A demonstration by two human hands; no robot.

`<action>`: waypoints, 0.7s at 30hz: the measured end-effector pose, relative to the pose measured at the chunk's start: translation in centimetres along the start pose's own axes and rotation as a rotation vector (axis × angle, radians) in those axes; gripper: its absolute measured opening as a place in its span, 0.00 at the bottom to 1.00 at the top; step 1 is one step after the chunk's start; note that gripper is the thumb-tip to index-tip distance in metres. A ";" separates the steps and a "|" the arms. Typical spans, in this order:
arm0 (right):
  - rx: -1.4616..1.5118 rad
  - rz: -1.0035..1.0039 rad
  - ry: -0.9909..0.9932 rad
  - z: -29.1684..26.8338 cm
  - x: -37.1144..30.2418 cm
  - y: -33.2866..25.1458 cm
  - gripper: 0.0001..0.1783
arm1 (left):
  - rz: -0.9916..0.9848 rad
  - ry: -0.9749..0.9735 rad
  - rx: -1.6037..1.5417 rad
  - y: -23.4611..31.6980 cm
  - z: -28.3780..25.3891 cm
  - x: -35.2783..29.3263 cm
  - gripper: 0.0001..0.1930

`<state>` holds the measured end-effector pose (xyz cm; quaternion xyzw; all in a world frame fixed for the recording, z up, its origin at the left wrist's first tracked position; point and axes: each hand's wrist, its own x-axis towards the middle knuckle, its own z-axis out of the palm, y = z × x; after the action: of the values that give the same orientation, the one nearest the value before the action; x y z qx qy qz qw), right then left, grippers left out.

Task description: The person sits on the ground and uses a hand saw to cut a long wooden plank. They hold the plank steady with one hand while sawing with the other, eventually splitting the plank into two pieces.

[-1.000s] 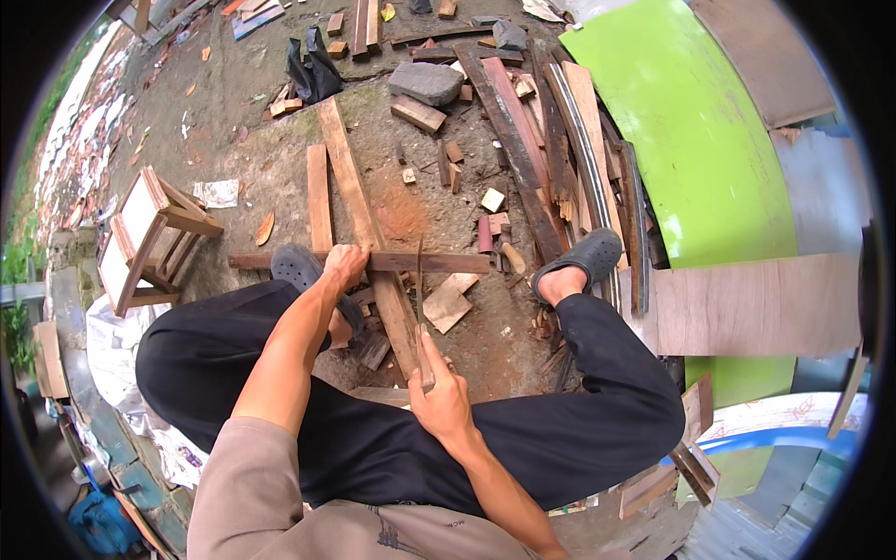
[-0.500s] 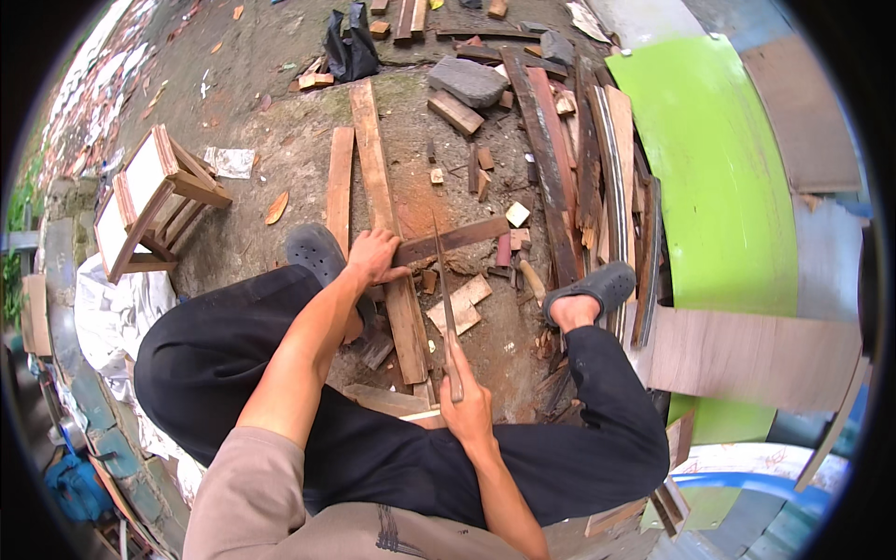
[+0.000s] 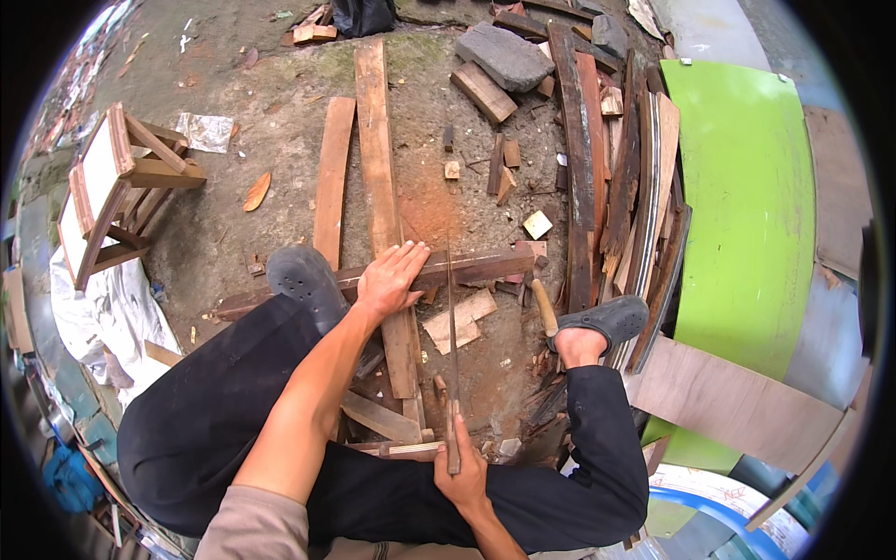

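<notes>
My left hand (image 3: 392,279) lies flat over a dark wooden batten (image 3: 485,269), fingers stretched out. The batten crosses a longer plank (image 3: 377,168) beneath it, and its left part passes by my left clog (image 3: 306,285). In my right hand (image 3: 463,478) is the wooden handle of a handsaw (image 3: 453,350), fingers closed round it. The narrow blade points away from me and crosses the batten to the right of my left hand. Whether its teeth have cut into the wood cannot be made out.
A reddish plank (image 3: 333,182) lies left of the long one. A wooden-handled tool (image 3: 544,308) rests beside my right clog (image 3: 602,329). Stacked boards (image 3: 583,168), a grey stone block (image 3: 504,56) and a green panel (image 3: 737,233) are at right; a small wooden stool (image 3: 126,182) stands left.
The saw and my right hand have drawn back toward me. My left hand's fingers lie flatter over the batten, whose left end now shows past my clog. The whole view has shifted.
</notes>
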<state>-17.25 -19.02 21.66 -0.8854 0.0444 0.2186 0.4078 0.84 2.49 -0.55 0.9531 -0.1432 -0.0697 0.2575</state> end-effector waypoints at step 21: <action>0.004 -0.043 0.052 -1.0 3.7 -8.0 0.34 | 0.019 0.061 -0.033 -0.5 0.1 0.2 0.42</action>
<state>-11.49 -14.13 26.29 -0.8907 0.0364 0.1868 0.4129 1.10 2.76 -0.92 0.9490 -0.1431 -0.0405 0.2780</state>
